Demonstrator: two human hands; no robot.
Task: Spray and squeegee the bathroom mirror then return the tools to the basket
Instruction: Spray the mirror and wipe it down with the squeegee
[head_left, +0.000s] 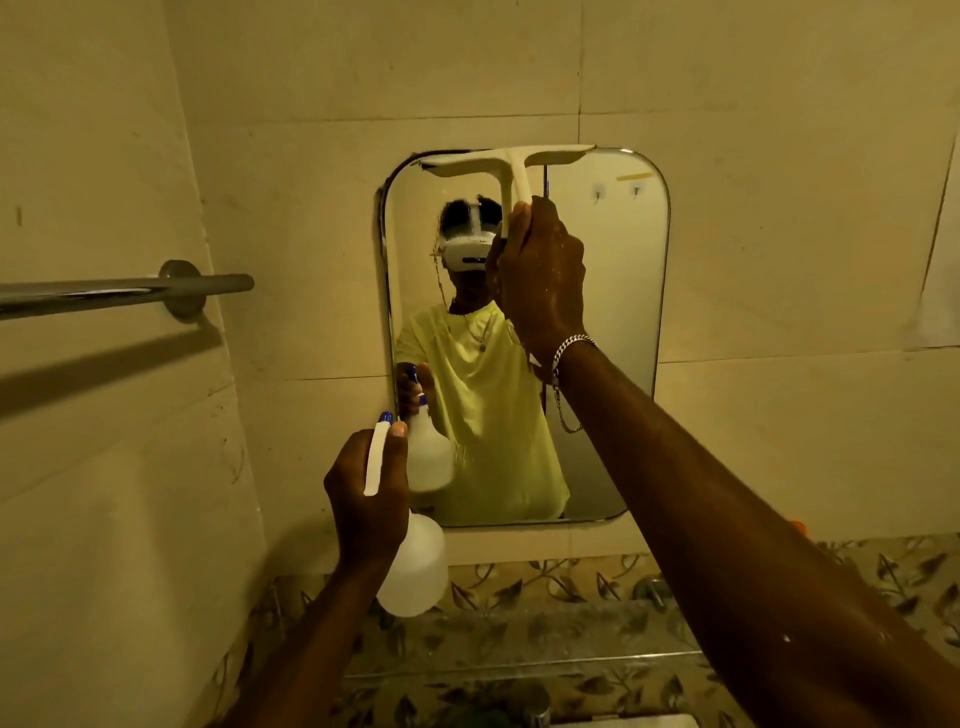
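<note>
A rounded rectangular mirror (608, 332) hangs on the tiled wall ahead. My right hand (540, 275) grips the handle of a white squeegee (511, 161), whose blade lies across the mirror's top edge. My left hand (369, 499) holds a white spray bottle (413, 566) with a blue nozzle, low and just left of the mirror's bottom corner, nozzle toward the glass. The mirror reflects a person in a yellow shirt with both tools. No basket is in view.
A chrome towel bar (124, 291) juts out from the left wall at mirror height. Below the mirror runs a leaf-patterned tile band (561, 587) with a tap (649, 590) and a glass shelf edge (519, 665).
</note>
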